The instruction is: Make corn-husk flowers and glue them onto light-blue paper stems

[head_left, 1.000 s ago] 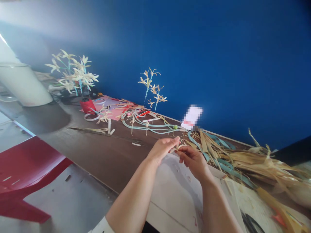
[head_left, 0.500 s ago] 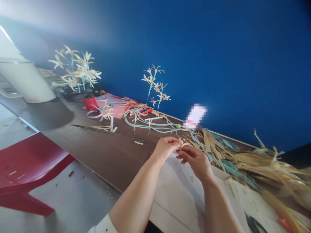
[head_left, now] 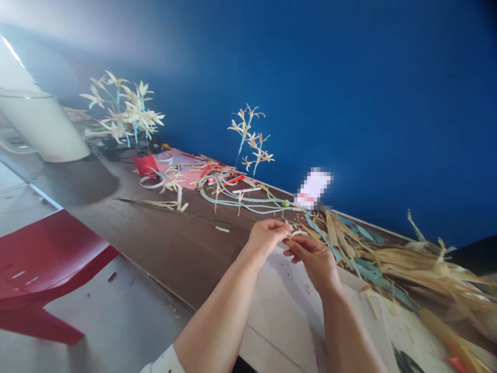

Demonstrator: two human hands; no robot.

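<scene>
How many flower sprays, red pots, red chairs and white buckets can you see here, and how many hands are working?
Flower sprays: 2, a big one and a small one
Red pot: 1
Red chair: 1
White bucket: 1
Hands: 2, left hand and right hand, pinching a small straw piece between them
Total: 7

Brown tabletop (head_left: 163,248) w/ white board (head_left: 279,311) at near edge. On it: husks (head_left: 419,264) at right, blue strips (head_left: 240,199) mid, red pot (head_left: 144,163) w/ flower sprays, tape roll (head_left: 149,182), pink sheet (head_left: 182,168), white tub (head_left: 42,127) far left.
</scene>
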